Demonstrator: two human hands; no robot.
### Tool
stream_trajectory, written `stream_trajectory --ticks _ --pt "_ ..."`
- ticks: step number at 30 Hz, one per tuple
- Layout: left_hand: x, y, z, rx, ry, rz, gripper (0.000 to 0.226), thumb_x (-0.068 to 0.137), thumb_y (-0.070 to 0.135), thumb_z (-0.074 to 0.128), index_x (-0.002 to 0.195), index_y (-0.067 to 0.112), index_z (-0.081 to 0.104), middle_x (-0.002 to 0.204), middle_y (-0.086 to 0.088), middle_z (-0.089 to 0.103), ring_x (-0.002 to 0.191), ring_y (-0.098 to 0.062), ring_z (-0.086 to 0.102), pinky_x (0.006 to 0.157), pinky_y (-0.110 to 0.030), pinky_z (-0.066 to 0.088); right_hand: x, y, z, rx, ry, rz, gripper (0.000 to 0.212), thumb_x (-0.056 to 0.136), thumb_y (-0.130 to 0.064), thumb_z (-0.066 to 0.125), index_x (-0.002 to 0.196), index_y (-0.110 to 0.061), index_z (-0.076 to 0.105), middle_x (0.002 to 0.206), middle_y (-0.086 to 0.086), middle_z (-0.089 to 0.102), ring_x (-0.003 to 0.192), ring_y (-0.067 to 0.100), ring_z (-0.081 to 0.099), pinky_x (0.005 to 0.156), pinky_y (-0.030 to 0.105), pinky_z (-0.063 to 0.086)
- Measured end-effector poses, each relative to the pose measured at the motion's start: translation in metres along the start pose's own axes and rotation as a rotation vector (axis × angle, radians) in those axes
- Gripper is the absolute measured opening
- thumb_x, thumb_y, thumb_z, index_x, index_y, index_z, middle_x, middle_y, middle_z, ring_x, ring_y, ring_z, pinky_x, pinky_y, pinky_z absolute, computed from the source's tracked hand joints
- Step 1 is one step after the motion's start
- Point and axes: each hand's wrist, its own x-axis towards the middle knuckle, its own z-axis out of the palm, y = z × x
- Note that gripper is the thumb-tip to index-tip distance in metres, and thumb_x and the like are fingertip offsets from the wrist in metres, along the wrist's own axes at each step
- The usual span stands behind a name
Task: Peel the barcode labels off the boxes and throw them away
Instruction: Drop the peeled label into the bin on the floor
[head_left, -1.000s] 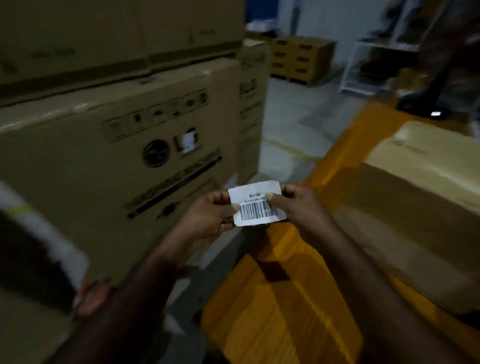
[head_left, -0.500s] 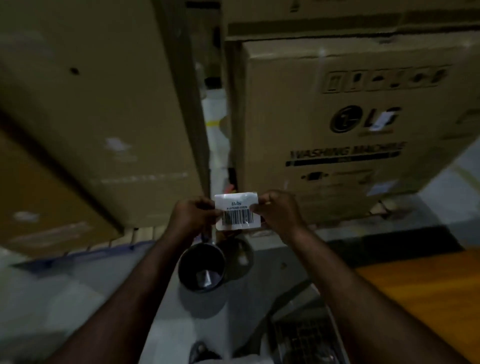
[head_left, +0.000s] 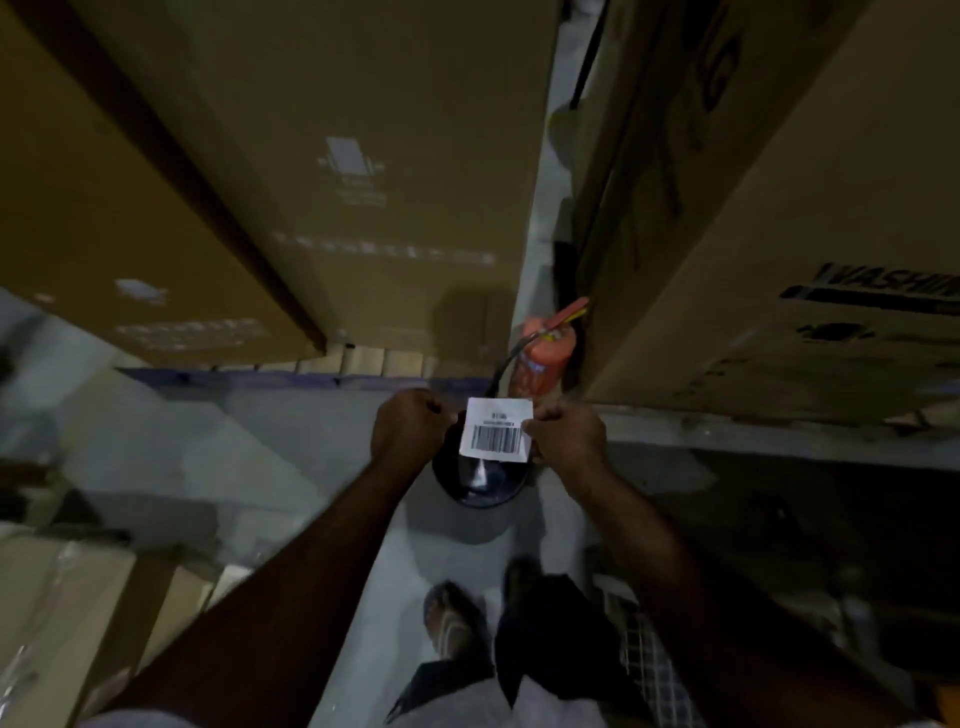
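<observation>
A white barcode label (head_left: 496, 428) hangs flat between both hands, directly over a dark round bin (head_left: 480, 480) on the floor. My left hand (head_left: 408, 431) pinches the label's left edge. My right hand (head_left: 566, 434) pinches its right edge. A pale scrap of paper lies inside the bin. Tall cardboard boxes rise ahead: a plain one (head_left: 332, 156) at centre left and a washing machine box (head_left: 810, 218) at the right.
A red fire extinguisher (head_left: 545, 353) stands in the gap between the boxes, just behind the bin. Smaller cartons (head_left: 67, 613) sit at the lower left. My feet (head_left: 457, 623) are on the grey floor below the bin. A wire grid (head_left: 654, 660) lies at the lower right.
My view has swung left and down from the washing machine box to the floor. The label, held in both hands throughout, now sits right over the bin, and the fire extinguisher has come into sight.
</observation>
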Motion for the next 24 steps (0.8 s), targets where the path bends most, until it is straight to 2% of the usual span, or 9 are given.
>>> stream_trajectory --ticks 2,4,6,9,10,16,19,22,24 --pt "0.023 -0.013 0.012 0.045 -0.018 -0.045 0.018 0.082 0.026 0.074 0.082 0.009 0.076 0.090 -0.010 0.075 0.091 -0.026 0.069 0.080 -0.029 0.051 0.046 0.034 0.027 -0.029 0.017 0.054 0.016 0.065 -0.023 0.077 0.060 -0.035 0.067 0.072 0.005 0.074 0.071 0.030 0.073 0.067 0.051 0.061" --pt "0.051 -0.033 0.033 0.048 -0.048 -0.104 0.012 0.083 0.022 0.072 0.080 0.011 0.074 0.093 -0.010 0.075 0.094 -0.028 0.068 0.079 -0.028 0.049 0.091 0.068 0.054 -0.108 0.023 0.089 0.021 0.064 -0.023 0.073 0.059 -0.042 0.067 0.074 0.008 0.074 0.072 0.035 0.071 0.068 0.051 0.061" --pt "0.078 -0.055 0.059 0.050 -0.070 -0.149 0.009 0.082 0.020 0.070 0.078 0.013 0.074 0.094 -0.010 0.075 0.094 -0.029 0.068 0.080 -0.029 0.050 0.120 0.081 0.078 -0.172 0.018 0.116 0.014 0.069 -0.018 0.069 0.062 -0.030 0.069 0.079 0.011 0.074 0.075 0.036 0.071 0.070 0.051 0.061" --pt "0.116 -0.092 0.104 0.104 -0.117 -0.198 0.014 0.081 0.022 0.069 0.083 0.009 0.074 0.095 -0.011 0.075 0.096 -0.032 0.069 0.084 -0.034 0.054 0.152 0.079 0.107 -0.289 -0.036 0.133 0.016 0.087 -0.013 0.061 0.095 -0.012 0.076 0.105 0.016 0.073 0.099 0.035 0.069 0.086 0.035 0.056" --pt "0.127 -0.102 0.118 0.120 -0.139 -0.212 0.015 0.081 0.022 0.069 0.085 0.008 0.074 0.096 -0.013 0.075 0.097 -0.033 0.069 0.084 -0.035 0.054 0.166 0.084 0.116 -0.288 -0.038 0.154 0.020 0.089 -0.012 0.059 0.102 -0.007 0.074 0.109 0.017 0.072 0.105 0.035 0.067 0.085 0.030 0.052" --pt "0.178 -0.150 0.192 0.115 -0.255 -0.352 0.026 0.088 0.025 0.065 0.103 0.005 0.072 0.109 -0.018 0.071 0.106 -0.033 0.066 0.082 -0.032 0.051 0.222 0.151 0.171 -0.592 -0.152 0.202 0.025 0.091 -0.015 0.058 0.109 -0.003 0.071 0.113 0.018 0.070 0.109 0.034 0.064 0.080 0.030 0.049" --pt "0.184 -0.174 0.215 0.127 -0.305 -0.323 0.024 0.089 0.021 0.063 0.106 0.006 0.072 0.114 -0.017 0.070 0.112 -0.032 0.065 0.088 -0.032 0.050 0.236 0.186 0.186 -0.648 -0.199 0.224 0.023 0.092 -0.018 0.056 0.107 -0.007 0.070 0.112 0.015 0.069 0.107 0.032 0.063 0.074 0.026 0.040" --pt "0.183 -0.192 0.222 0.184 -0.383 -0.323 0.029 0.093 0.027 0.057 0.114 0.010 0.069 0.122 -0.012 0.068 0.115 -0.030 0.062 0.083 -0.029 0.045 0.237 0.202 0.197 -0.738 -0.176 0.192 0.028 0.099 -0.018 0.050 0.111 -0.002 0.069 0.117 0.020 0.068 0.112 0.035 0.062 0.082 0.032 0.046" --pt "0.180 -0.204 0.219 0.211 -0.396 -0.307 0.029 0.096 0.027 0.053 0.113 0.011 0.069 0.121 -0.011 0.068 0.115 -0.030 0.062 0.087 -0.031 0.046 0.232 0.200 0.205 -0.819 -0.193 0.126 0.030 0.102 -0.017 0.046 0.115 0.003 0.066 0.120 0.023 0.066 0.116 0.038 0.060 0.091 0.036 0.046"
